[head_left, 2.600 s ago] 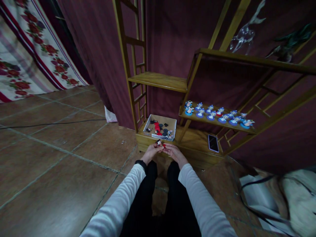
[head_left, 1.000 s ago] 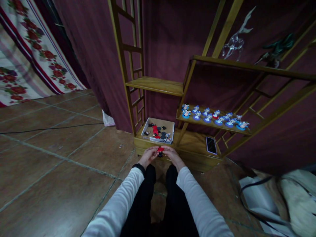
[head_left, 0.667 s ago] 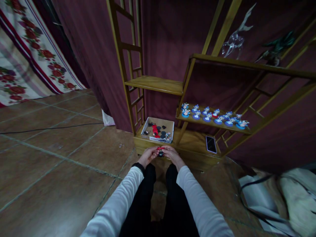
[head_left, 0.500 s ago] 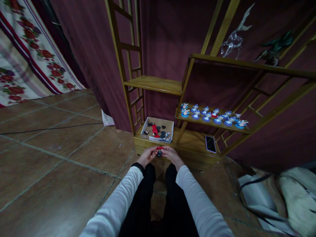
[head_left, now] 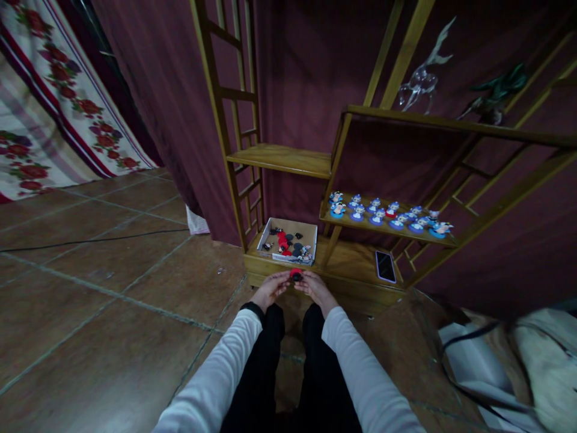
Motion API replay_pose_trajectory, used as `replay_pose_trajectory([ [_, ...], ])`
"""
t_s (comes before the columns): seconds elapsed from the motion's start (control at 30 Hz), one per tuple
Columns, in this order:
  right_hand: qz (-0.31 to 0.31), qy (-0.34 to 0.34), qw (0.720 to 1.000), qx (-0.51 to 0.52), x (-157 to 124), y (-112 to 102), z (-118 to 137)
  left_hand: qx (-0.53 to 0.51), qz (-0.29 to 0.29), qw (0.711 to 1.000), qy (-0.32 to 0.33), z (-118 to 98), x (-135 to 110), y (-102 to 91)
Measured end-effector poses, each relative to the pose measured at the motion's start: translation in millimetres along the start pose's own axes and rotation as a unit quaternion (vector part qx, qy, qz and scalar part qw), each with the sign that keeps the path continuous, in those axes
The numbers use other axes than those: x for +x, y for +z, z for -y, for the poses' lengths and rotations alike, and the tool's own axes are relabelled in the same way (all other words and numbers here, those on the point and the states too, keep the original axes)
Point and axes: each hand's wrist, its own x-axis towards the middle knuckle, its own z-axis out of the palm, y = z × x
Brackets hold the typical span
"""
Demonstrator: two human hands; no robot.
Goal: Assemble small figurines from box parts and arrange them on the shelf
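Note:
Between my hands, in front of the cabinet's low ledge, is a small red and black figurine (head_left: 296, 275). My left hand (head_left: 272, 287) pinches it from the left with the fingertips, and my right hand (head_left: 317, 286) grips its other side. Its finer details are too small to make out. Just beyond my fingers stands an open cardboard box (head_left: 308, 232) on the ledge. Inside lie several red, black and white figurine pieces (head_left: 282, 240) and dark round discs (head_left: 297, 246).
On the right, a shelf (head_left: 365, 224) bears two rows of small blue and white figurines (head_left: 377, 216). A phone (head_left: 385, 266) lies on the lower ledge. Higher up stand a clear glass deer (head_left: 420, 84) and a dark green ornament (head_left: 500, 90). Bags (head_left: 547, 355) rest on the floor at right.
The figurine has turned in my hands, with its red part now less spread out, and has shifted slightly right. Both hands stay on it. The view has tilted a little.

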Motion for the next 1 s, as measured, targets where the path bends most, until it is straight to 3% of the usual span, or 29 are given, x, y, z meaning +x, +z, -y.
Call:
replay_pose_trajectory([
  [0.27, 0.017, 0.031, 0.999, -0.034, 1.6, -0.3, -0.3, 0.006, 0.021, 1.0, 0.009, 5.3, 0.5, 4.9],
  [1.0, -0.006, 0.058, 0.995, -0.079, -0.1, 3.5, -0.3, 0.075, -0.007, 0.994, 0.077, 9.6, -1.0, 10.8],
])
